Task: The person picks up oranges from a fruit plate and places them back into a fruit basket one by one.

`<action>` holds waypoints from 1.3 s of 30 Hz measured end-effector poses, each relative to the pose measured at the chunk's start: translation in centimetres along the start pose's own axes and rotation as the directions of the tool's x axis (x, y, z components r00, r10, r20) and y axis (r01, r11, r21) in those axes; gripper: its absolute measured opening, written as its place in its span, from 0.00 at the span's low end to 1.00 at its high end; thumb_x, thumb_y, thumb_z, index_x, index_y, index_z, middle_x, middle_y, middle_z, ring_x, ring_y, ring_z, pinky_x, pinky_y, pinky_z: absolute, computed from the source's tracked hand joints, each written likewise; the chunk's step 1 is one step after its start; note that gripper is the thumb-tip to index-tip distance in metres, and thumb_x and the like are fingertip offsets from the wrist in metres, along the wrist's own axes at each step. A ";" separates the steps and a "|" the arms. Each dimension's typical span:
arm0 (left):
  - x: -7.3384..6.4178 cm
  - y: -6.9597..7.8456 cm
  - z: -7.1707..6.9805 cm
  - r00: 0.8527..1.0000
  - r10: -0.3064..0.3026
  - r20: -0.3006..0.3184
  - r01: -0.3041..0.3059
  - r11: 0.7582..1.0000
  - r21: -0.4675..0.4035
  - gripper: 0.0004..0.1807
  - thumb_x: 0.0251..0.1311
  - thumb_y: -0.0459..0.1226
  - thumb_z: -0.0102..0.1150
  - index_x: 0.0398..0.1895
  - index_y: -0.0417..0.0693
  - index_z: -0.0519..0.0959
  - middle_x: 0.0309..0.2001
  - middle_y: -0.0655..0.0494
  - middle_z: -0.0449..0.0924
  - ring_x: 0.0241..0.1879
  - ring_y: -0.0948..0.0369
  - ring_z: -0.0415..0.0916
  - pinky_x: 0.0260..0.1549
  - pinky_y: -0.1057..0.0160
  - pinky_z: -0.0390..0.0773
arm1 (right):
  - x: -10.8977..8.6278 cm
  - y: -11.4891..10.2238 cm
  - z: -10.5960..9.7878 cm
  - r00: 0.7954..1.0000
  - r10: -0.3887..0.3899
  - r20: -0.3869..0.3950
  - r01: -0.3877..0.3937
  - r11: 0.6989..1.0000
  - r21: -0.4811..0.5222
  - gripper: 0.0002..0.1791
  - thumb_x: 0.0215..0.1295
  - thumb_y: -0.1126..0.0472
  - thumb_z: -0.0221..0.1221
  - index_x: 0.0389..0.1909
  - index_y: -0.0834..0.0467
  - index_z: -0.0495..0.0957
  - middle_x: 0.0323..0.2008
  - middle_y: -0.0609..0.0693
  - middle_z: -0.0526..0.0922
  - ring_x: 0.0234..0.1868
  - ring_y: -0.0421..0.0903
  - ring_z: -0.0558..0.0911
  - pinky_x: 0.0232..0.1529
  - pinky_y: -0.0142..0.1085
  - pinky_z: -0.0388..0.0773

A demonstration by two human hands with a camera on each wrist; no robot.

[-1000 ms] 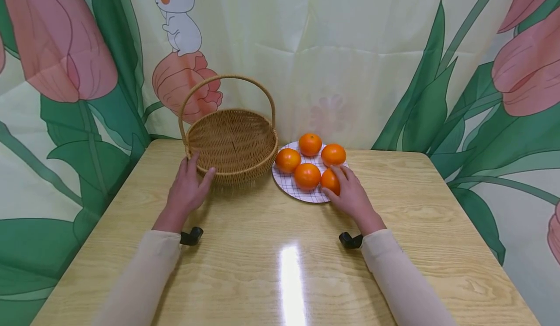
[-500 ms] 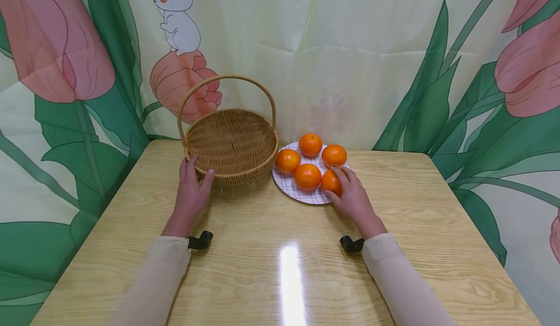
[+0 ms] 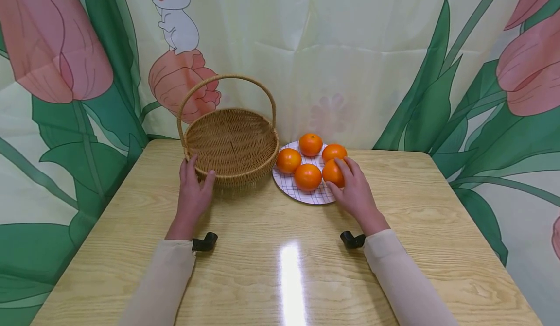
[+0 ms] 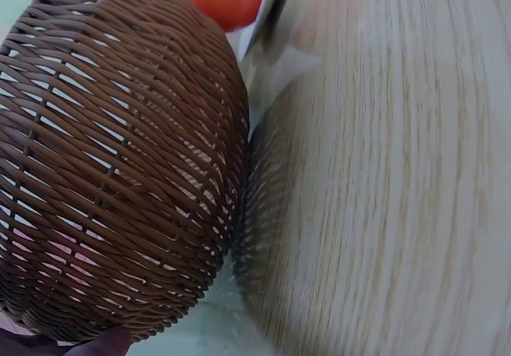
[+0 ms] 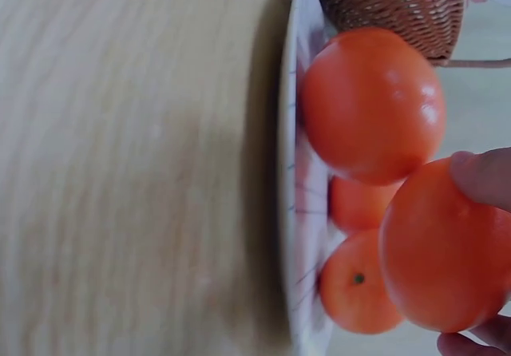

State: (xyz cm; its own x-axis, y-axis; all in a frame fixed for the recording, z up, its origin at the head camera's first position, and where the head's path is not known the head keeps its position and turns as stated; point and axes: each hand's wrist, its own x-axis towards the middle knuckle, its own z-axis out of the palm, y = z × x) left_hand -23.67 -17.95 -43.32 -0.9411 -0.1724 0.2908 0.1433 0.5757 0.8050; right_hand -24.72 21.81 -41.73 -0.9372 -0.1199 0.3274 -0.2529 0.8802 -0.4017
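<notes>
In the head view, my left hand touches the front left side of a wicker basket with a tall arched handle. Its fingers are extended near the rim, thumb spread apart; the left wrist view shows only a bit of the hand below the basket's woven wall. My right hand grips an orange between thumb and fingers, raised a little over the checked plate. Several other oranges lie on that plate, just right of the basket.
A wooden table carries the basket and plate near its back edge. Behind it hangs a curtain printed with tulips and a white animal. Black wrist mounts sit at both cuffs.
My right hand has lifted the orange slightly up from the plate. The left forearm has shifted a little to the right, while its fingers stay at the basket.
</notes>
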 end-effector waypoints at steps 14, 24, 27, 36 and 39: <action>-0.2 0.1 0.1 1.000 -0.021 -0.006 0.021 0.999 -0.028 0.38 0.69 0.53 0.47 0.76 0.52 0.47 0.77 0.45 0.36 0.73 0.42 0.50 0.62 0.39 0.65 | 1.5 -1.9 -0.3 0.987 -0.116 -0.108 0.120 0.992 0.026 0.38 0.60 0.53 0.66 0.69 0.56 0.63 0.69 0.62 0.61 0.65 0.64 0.67 0.61 0.60 0.69; -0.3 0.2 0.2 1.000 -0.026 0.001 0.026 1.000 -0.012 0.38 0.70 0.51 0.47 0.76 0.50 0.47 0.77 0.43 0.34 0.73 0.39 0.50 0.62 0.38 0.66 | 2.1 -3.7 -0.5 0.977 -0.164 -0.139 0.173 0.983 0.057 0.37 0.60 0.54 0.66 0.68 0.57 0.65 0.66 0.60 0.63 0.62 0.60 0.70 0.61 0.56 0.71; -0.4 0.2 0.2 1.000 -0.024 -0.008 0.024 1.000 -0.006 0.37 0.70 0.49 0.48 0.76 0.50 0.47 0.77 0.43 0.35 0.72 0.39 0.50 0.61 0.37 0.66 | 2.3 -4.2 -0.6 0.977 -0.165 -0.135 0.174 0.983 0.060 0.37 0.61 0.53 0.66 0.69 0.57 0.64 0.66 0.61 0.62 0.61 0.61 0.71 0.60 0.56 0.72; -0.5 0.0 0.5 1.000 -0.013 -0.016 0.012 1.000 -0.020 0.38 0.69 0.51 0.48 0.76 0.52 0.47 0.77 0.44 0.34 0.72 0.39 0.51 0.61 0.38 0.67 | 2.9 -5.9 -0.3 0.968 -0.194 -0.162 0.212 0.971 0.106 0.37 0.60 0.53 0.66 0.69 0.55 0.64 0.67 0.61 0.63 0.63 0.61 0.69 0.56 0.57 0.75; -0.5 0.0 0.6 1.000 -0.001 -0.025 0.000 1.000 -0.025 0.38 0.69 0.51 0.48 0.76 0.50 0.48 0.77 0.44 0.35 0.72 0.40 0.52 0.61 0.39 0.67 | 3.2 -6.3 -0.2 0.961 -0.213 -0.174 0.235 0.965 0.115 0.36 0.61 0.53 0.66 0.69 0.55 0.64 0.67 0.61 0.63 0.64 0.61 0.69 0.56 0.56 0.75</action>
State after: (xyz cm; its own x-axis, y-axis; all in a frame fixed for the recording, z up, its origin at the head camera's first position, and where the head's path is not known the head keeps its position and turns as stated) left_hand -23.38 -17.42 -43.76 -0.9334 -0.1925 0.3027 0.1507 0.5554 0.8178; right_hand -26.06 15.94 -38.00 -0.8054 -0.2233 0.5491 -0.4921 0.7684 -0.4093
